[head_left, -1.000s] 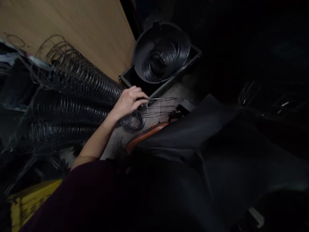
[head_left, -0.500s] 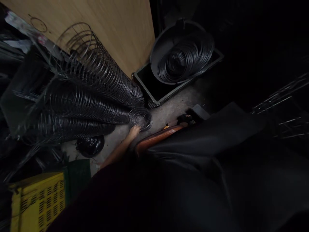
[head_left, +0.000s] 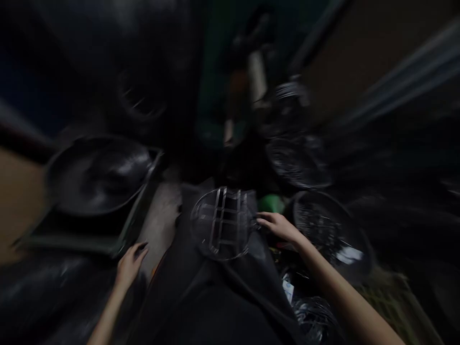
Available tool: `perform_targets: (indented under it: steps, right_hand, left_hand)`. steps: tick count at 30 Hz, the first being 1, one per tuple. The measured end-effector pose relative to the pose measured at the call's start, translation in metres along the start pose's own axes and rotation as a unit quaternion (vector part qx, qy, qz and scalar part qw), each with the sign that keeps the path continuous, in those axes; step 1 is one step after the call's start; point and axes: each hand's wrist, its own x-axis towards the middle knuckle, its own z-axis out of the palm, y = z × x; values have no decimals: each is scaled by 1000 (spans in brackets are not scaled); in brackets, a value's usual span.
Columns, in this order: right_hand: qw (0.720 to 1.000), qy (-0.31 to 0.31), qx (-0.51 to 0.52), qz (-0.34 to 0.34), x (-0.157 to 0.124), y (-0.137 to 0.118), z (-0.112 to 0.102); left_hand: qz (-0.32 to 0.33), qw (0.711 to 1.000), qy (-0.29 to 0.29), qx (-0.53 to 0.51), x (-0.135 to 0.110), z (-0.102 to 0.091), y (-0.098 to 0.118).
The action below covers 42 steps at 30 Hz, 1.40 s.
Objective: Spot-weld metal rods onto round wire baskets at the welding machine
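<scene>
A round wire rack (head_left: 217, 223) with straight crossbars rests on the dark apron (head_left: 230, 297) over my lap. My right hand (head_left: 278, 226) is at the rack's right edge, with its fingertips pressed together. Blur hides what they pinch and whether they touch the rim. My left hand (head_left: 129, 266) is held out to the left of my lap, well apart from the rack. Its thumb and fingers are spread. Something small and dark shows by the fingertips, too blurred to name.
A large dark round pan (head_left: 98, 211) rests on a green-edged crate (head_left: 118, 247) to the left. Basins of metal pieces, one a dark basin (head_left: 359, 239), stand to the right. Coiled wire (head_left: 314, 314) and a yellowish crate (head_left: 391, 306) lie lower right. A person's leg (head_left: 229, 132) appears ahead.
My view has swung away from the tall stacks of wire rings, where one hand was reaching to a ring bundle on the floor. Both hands and the rack on my lap now show.
</scene>
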Motion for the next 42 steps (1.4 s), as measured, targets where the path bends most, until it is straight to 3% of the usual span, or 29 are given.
perform_targets:
  steps: [3, 5, 7, 10, 12, 14, 16, 18, 23, 26, 28, 30, 33, 37, 39, 42]
  right_hand:
    - [981, 191, -12, -10, 25, 13, -86]
    - [936, 343, -58, -51, 57, 3, -148]
    - [887, 440, -129, -64, 96, -15, -205]
    - [860, 446, -247, -27, 152, -38, -266]
    - [863, 389, -321, 0, 179, -45, -286]
    - [861, 333, -385, 12, 195, -45, -294]
    - [853, 308, -421, 12, 199, -43, -294]
    - [847, 302, -437, 11, 196, -41, -290]
    - [840, 312, -445, 12, 171, -37, -280]
    - [837, 315, -447, -15, 141, -31, -272]
    - [835, 296, -459, -65, 111, -29, -259]
    - [831, 278, -468, -113, 75, -35, -241]
    - [843, 277, -438, -142, 28, -64, -208]
    - [904, 192, -323, -202, 4, -109, -163]
    - [927, 207, -223, -221, 7, -111, -137]
    - [939, 256, -41, -226, 16, -80, -90]
  left_hand:
    - [83, 991, 5, -109, 59, 27, 81]
    - [149, 974, -41, -166, 64, 40, 140]
    - [193, 956, -113, -189, 54, 52, 187]
    - [191, 946, -180, -192, 37, 72, 221]
    - [160, 956, -139, -204, 36, 84, 227]
    - [141, 960, -82, -229, 43, 91, 228]
    - [158, 953, -70, -250, 55, 93, 230]
    - [186, 947, -93, -246, 69, 94, 233]
    - [194, 944, -123, -235, 83, 97, 236]
    - [203, 947, -82, -235, 80, 89, 239]
    - [226, 948, -38, -222, 71, 74, 248]
    - [266, 942, -5, -204, 58, 52, 267]
    - [344, 920, 3, -185, 39, 22, 307]
    - [394, 903, -55, -163, 15, 16, 348]
    - [361, 907, -52, -210, 4, 21, 347]
    - [266, 896, -25, -355, -2, 32, 323]
